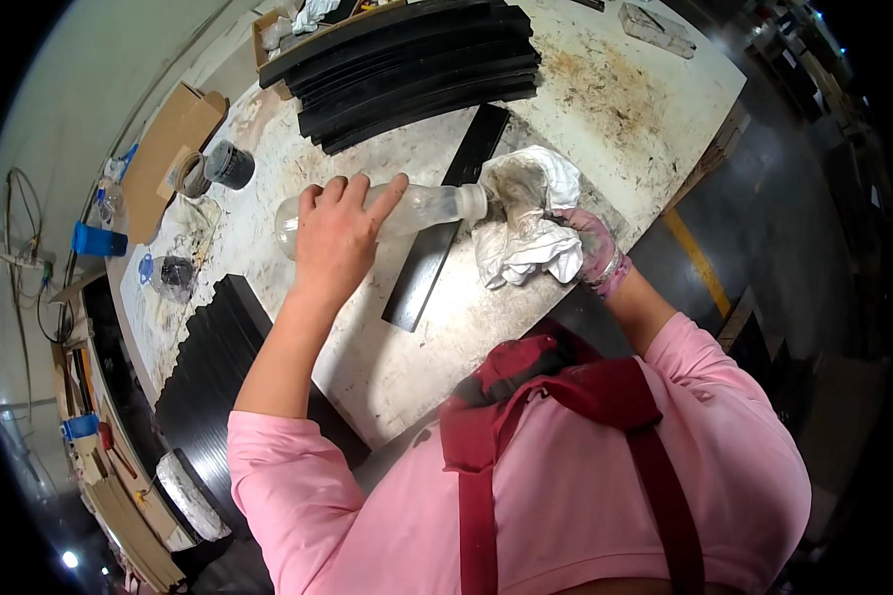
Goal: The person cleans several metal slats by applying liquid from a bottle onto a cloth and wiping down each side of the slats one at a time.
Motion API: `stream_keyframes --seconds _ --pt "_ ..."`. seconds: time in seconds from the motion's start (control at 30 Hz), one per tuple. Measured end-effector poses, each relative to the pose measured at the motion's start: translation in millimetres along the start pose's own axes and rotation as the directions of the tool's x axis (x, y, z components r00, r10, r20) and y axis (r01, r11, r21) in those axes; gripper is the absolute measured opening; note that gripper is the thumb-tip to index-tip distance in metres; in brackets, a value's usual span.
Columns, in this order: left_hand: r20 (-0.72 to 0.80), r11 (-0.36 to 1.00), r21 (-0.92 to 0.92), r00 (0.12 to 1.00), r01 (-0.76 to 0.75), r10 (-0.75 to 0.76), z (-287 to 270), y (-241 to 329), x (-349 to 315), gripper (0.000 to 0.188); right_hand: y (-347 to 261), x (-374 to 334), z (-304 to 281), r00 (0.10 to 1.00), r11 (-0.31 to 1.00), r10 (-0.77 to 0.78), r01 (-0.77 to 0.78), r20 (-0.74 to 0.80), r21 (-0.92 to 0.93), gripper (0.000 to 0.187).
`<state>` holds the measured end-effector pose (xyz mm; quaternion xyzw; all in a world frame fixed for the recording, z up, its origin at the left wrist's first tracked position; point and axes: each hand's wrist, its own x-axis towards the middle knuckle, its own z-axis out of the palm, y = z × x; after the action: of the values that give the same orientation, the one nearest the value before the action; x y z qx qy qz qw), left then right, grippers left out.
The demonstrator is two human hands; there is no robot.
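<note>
My bare left hand (342, 233) is wrapped round a clear plastic bottle (422, 208), which lies tilted on its side with its neck toward the right. The bottle's mouth meets a crumpled white rag (531, 238) with a dark grey stain. In a stained pink glove, my right hand (593, 248) grips the rag from its right side; the fingertips are partly hidden in the folds. Beneath the bottle, a single flat black strip (429, 283) lies slantwise on the stained white table (352, 342).
A stack of long black strips (417, 69) is at the back, and more ribbed black strips (218, 367) lie at the left. Dark-stained cups (230, 165), a cardboard piece (174, 159) and a blue cup (99, 239) stand along the left edge. A pale block (657, 32) sits at the far right.
</note>
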<state>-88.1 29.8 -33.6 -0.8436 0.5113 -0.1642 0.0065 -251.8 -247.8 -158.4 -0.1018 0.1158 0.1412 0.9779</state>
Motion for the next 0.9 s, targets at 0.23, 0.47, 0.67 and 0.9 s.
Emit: stream_keyframes --seconds 0.23,0.47,0.67,0.9 --pt "0.017 0.997 -0.053 0.998 -0.06 0.061 8 15 5 0.071 4 3 -11 0.992 0.992 0.058 -0.069 0.109 0.104 0.038" --pt "0.06 0.907 -0.4 0.991 0.135 -0.121 49 4 2 0.077 9 31 -23 0.962 0.978 -0.204 0.192 -0.179 -0.081 0.038" --pt "-0.167 0.684 -0.633 0.799 0.362 -0.578 93 -76 23 0.077 -36 7 -64 0.931 0.815 -0.353 0.355 0.094 -0.458 0.037" --pt "-0.143 0.53 -0.713 0.645 0.459 -0.751 128 -107 -16 0.093 -40 10 -52 0.977 0.278 -0.211 0.067 0.007 -0.958 0.036"
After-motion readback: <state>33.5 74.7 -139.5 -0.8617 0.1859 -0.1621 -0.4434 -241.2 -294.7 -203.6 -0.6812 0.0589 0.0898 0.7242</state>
